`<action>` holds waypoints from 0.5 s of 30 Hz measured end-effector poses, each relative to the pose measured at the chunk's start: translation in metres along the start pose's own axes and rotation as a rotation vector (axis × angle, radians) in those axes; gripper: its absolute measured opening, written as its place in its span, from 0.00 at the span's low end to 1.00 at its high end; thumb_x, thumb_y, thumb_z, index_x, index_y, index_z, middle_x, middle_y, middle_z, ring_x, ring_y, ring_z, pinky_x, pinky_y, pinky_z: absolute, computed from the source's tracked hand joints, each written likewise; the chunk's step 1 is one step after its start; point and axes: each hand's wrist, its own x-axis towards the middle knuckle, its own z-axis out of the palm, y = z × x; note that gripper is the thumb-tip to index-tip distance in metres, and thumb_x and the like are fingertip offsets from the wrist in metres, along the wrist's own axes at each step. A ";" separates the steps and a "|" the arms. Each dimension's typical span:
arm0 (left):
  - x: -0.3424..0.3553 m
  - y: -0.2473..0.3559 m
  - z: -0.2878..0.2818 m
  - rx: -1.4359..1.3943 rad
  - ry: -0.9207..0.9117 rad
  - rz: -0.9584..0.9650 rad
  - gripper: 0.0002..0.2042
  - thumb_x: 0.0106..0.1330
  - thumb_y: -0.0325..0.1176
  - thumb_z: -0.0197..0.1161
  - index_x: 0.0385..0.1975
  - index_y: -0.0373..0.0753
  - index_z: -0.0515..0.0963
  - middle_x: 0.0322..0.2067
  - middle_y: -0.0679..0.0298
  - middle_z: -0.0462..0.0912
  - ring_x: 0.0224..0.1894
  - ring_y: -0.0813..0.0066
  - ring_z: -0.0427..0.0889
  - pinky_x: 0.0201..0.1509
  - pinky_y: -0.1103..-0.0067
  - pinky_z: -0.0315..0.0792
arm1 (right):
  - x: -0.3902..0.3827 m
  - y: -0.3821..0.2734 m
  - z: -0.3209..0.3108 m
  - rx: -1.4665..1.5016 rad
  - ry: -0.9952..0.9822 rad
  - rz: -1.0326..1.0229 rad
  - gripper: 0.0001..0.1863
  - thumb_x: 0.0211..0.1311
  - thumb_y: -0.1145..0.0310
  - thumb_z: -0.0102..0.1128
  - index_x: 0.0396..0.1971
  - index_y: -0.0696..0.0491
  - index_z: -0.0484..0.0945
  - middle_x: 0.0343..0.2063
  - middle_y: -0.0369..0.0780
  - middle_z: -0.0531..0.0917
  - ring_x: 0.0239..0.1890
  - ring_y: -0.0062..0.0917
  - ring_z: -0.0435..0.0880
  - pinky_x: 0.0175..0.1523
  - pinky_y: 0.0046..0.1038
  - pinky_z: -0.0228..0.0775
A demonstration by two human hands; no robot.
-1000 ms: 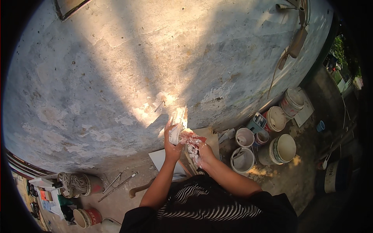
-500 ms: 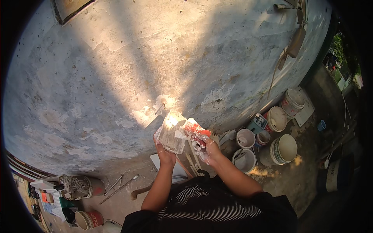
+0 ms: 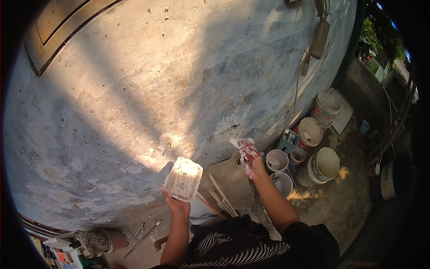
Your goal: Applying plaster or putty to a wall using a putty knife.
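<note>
L hand [image 3: 178,206] half-curled, gripping btm edge of paste-smeared rectangular tray [image 3: 184,180], lower ctr of frame; R hand [image 3: 255,166] closed round paste-caked red scraper [image 3: 246,149], R of ctr. Buckets [image 3: 307,174] mid-right.

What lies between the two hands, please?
In the head view, several pale sticks appear in the background between the left hand and the right hand.

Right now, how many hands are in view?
2: the left hand, below centre, holds a pale rectangular piece; the right hand, right of centre, grips a red, white-smeared object. No others show.
</note>
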 end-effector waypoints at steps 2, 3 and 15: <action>0.003 -0.005 -0.008 0.016 -0.025 -0.016 0.34 0.70 0.60 0.37 0.64 0.37 0.60 0.63 0.54 0.65 0.64 0.55 0.66 0.66 0.61 0.63 | 0.038 -0.006 -0.034 0.033 0.126 -0.072 0.13 0.65 0.73 0.49 0.48 0.50 0.76 0.43 0.36 0.82 0.40 0.25 0.81 0.45 0.34 0.75; 0.003 -0.003 -0.014 0.024 -0.006 -0.016 0.34 0.70 0.61 0.37 0.64 0.37 0.60 0.63 0.55 0.65 0.64 0.55 0.67 0.66 0.61 0.63 | 0.048 -0.004 -0.025 0.054 0.228 -0.067 0.13 0.65 0.73 0.48 0.47 0.51 0.76 0.42 0.36 0.82 0.40 0.26 0.81 0.46 0.33 0.76; 0.008 0.012 -0.026 0.043 0.169 -0.034 0.34 0.70 0.61 0.38 0.64 0.38 0.60 0.62 0.55 0.66 0.63 0.56 0.67 0.65 0.61 0.63 | 0.138 -0.022 0.016 0.054 0.417 -0.076 0.14 0.70 0.69 0.39 0.44 0.59 0.73 0.38 0.43 0.79 0.38 0.31 0.80 0.51 0.37 0.78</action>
